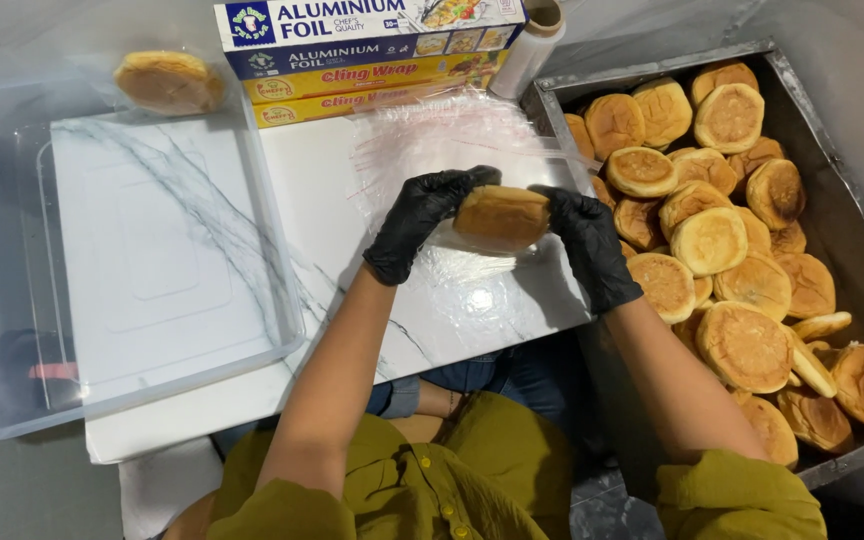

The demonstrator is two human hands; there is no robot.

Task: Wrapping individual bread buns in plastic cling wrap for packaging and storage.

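Both gloved hands grip one bun (pixel 501 217) over a sheet of plastic wrap (pixel 452 150). The left hand (pixel 422 215) clasps its left end, the right hand (pixel 587 240) its right.

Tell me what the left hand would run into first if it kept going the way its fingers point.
The left hand points right, and its fingers already touch the bun held between both hands. Past that comes the right hand; depth looks level, though that is hard to judge.
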